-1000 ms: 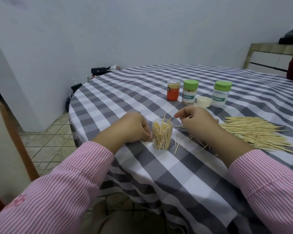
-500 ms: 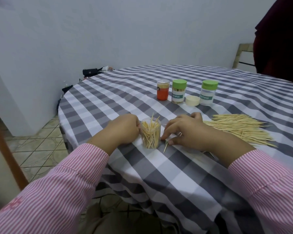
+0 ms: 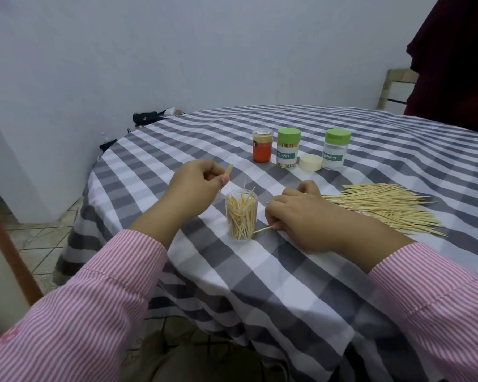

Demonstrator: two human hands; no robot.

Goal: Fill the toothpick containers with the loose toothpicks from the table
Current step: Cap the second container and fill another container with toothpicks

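Observation:
A clear open container (image 3: 241, 215) stands upright on the checked tablecloth (image 3: 273, 271), partly filled with toothpicks. My left hand (image 3: 195, 188) hovers just left of it and pinches a few toothpicks (image 3: 36, 170) between thumb and fingers. My right hand (image 3: 295, 213) rests on the cloth right of the container, its fingertips pinching a toothpick (image 3: 262, 230) that lies against the container's base. A large pile of loose toothpicks (image 3: 384, 208) spreads out to the right of that hand.
At the back stand an orange container (image 3: 262, 148), two green-lidded toothpick containers (image 3: 288, 151) (image 3: 336, 148) and a loose cream lid (image 3: 310, 162). A dark-clothed person (image 3: 458, 64) stands at the far right. The table's edge curves round on the left.
My left hand has let go of the clear container and lifted up and back with a few toothpicks. My right hand has pinched a toothpick beside the container's base.

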